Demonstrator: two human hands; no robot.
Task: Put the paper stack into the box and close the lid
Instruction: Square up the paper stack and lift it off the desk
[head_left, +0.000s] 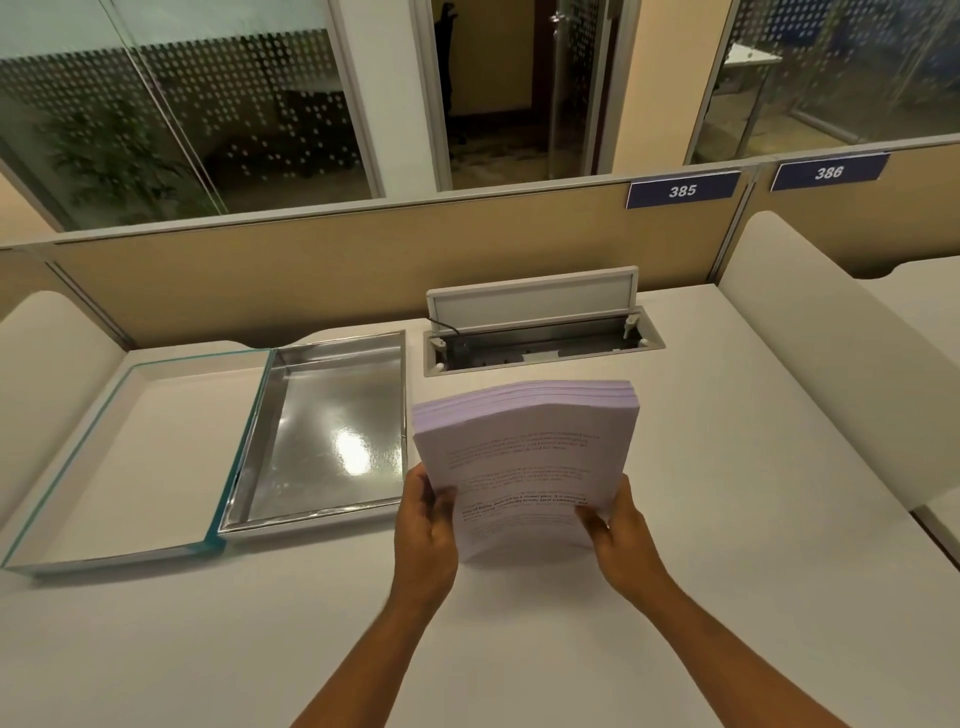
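You hold the lilac paper stack (524, 457) off the desk (675, 597), just right of the open box (332, 431).

It looks thick, heavy and bendy — loose sheets may slide, so keep gripping both near corners. Your left hand (423, 525) and right hand (621, 535) pinch it, thumbs on top. Its print is too blurred to read; the partition plates say 385 (682, 190) and 386 (828, 172). The teal-edged lid (124, 457) lies flat — hinged left.

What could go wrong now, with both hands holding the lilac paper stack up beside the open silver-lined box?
The thick lilac paper stack is gripped only at its near corners by the left hand and right hand, so sheets might fan or slip. It could also catch the rim of the shiny silver-lined box tray going in.
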